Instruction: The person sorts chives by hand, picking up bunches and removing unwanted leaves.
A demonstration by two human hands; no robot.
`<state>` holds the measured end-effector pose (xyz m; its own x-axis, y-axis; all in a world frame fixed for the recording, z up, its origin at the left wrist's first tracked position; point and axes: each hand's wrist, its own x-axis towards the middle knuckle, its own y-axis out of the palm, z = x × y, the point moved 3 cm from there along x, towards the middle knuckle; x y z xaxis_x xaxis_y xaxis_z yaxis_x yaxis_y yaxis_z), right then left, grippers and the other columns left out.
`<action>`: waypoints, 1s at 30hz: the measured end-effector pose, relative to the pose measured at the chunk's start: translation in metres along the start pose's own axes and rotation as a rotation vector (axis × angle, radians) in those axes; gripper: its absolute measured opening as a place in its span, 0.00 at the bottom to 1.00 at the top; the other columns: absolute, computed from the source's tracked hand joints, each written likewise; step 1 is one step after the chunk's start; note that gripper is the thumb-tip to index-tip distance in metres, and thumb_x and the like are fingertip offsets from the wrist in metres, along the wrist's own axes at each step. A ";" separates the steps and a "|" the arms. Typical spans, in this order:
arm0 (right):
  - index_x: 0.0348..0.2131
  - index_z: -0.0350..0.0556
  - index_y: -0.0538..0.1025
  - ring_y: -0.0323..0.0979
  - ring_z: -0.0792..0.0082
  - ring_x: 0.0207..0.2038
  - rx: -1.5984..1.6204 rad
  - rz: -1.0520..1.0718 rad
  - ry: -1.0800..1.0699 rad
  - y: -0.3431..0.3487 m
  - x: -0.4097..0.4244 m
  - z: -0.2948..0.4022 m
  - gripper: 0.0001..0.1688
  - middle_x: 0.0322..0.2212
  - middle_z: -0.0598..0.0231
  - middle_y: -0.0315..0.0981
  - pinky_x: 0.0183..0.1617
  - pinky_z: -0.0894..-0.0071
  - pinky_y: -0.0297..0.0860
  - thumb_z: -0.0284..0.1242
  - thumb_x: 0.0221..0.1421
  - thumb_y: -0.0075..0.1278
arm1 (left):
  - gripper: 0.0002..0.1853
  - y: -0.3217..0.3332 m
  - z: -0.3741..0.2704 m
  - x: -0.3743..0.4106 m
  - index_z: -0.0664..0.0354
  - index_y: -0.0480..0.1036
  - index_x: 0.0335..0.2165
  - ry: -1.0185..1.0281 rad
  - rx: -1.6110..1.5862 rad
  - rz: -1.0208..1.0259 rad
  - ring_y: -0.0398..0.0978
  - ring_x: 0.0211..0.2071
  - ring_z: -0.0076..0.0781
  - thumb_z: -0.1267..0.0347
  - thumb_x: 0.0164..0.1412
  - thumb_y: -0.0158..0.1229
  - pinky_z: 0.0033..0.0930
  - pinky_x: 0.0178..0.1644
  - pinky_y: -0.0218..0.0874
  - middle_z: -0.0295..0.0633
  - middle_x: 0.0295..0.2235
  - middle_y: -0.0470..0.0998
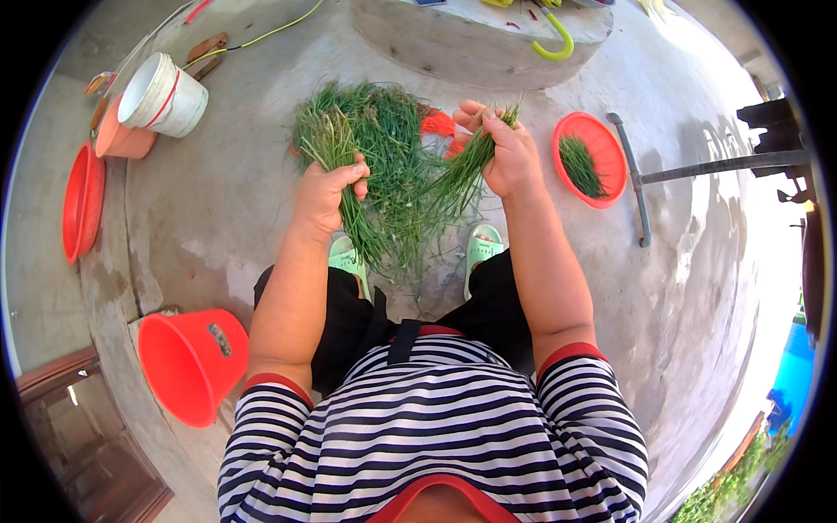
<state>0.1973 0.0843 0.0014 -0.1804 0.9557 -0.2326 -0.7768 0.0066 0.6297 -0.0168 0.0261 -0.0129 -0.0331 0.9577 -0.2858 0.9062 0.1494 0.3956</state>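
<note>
In my left hand (330, 193) is a thick bundle of long green stalks (330, 140) that look like chives, paler at the upper end. My right hand (510, 147) grips a thinner bunch of the same stalks (467, 170), whose tips droop down and to the left. Between and beyond both hands, a large loose heap of stalks (392, 124) lies on the concrete floor. Orange-red netting (437, 123) shows at the heap's right side. To the right, a shallow red plastic basin (611, 150) holds a small pile of cut stalks (580, 167).
A grey pipe (713, 167) with a crossbar lies right of the basin. At left are a white bucket (173, 108), a red basin (82, 209) and a red bucket (186, 369). A raised concrete block (458, 46) stands ahead, with a yellow-green hooked handle (559, 42) over its edge.
</note>
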 end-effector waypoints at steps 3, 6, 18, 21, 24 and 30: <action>0.26 0.40 0.63 0.67 0.68 0.21 0.053 0.086 0.090 0.011 -0.005 -0.010 0.07 0.30 0.52 0.66 0.26 0.69 0.67 0.27 0.47 0.40 | 0.09 0.011 0.001 -0.004 0.65 0.65 0.24 -0.027 0.002 0.090 0.63 0.14 0.25 0.76 0.37 0.51 0.22 0.18 0.55 0.39 0.18 0.68; 0.29 0.39 0.62 0.60 0.76 0.15 -0.022 0.195 0.161 0.024 -0.011 -0.020 0.08 0.21 0.61 0.63 0.19 0.76 0.63 0.25 0.45 0.41 | 0.09 0.019 0.003 -0.006 0.65 0.65 0.24 -0.050 0.010 0.170 0.63 0.14 0.25 0.76 0.37 0.51 0.22 0.17 0.55 0.40 0.18 0.67; 0.23 0.43 0.66 0.54 0.83 0.12 -0.267 0.129 0.158 0.038 -0.018 -0.039 0.04 0.12 0.74 0.57 0.15 0.81 0.56 0.23 0.41 0.45 | 0.10 0.030 0.011 -0.010 0.65 0.66 0.26 -0.116 0.027 0.158 0.62 0.15 0.22 0.77 0.37 0.50 0.20 0.17 0.54 0.36 0.19 0.67; 0.23 0.43 0.66 0.53 0.83 0.11 -0.288 0.092 0.126 0.038 -0.019 -0.037 0.04 0.11 0.74 0.56 0.16 0.81 0.56 0.23 0.41 0.44 | 0.09 0.018 0.013 -0.001 0.65 0.66 0.26 -0.051 0.007 0.030 0.62 0.14 0.21 0.77 0.38 0.51 0.20 0.16 0.54 0.36 0.18 0.67; 0.22 0.43 0.66 0.53 0.82 0.11 -0.249 0.043 0.081 0.031 -0.014 -0.034 0.03 0.11 0.73 0.56 0.14 0.80 0.56 0.23 0.41 0.44 | 0.08 0.015 0.012 0.001 0.66 0.66 0.25 -0.025 0.036 -0.019 0.61 0.13 0.21 0.78 0.38 0.51 0.20 0.16 0.53 0.35 0.17 0.66; 0.24 0.42 0.64 0.52 0.82 0.11 -0.121 -0.099 -0.028 0.001 0.004 -0.014 0.06 0.13 0.72 0.57 0.14 0.79 0.57 0.23 0.40 0.45 | 0.09 0.008 0.005 0.000 0.63 0.64 0.26 -0.022 0.011 -0.044 0.60 0.18 0.21 0.80 0.38 0.49 0.17 0.16 0.53 0.36 0.19 0.65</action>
<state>0.1873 0.0838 -0.0098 -0.0837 0.9601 -0.2669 -0.8573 0.0671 0.5103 -0.0077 0.0259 -0.0146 -0.0640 0.9448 -0.3214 0.9087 0.1883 0.3725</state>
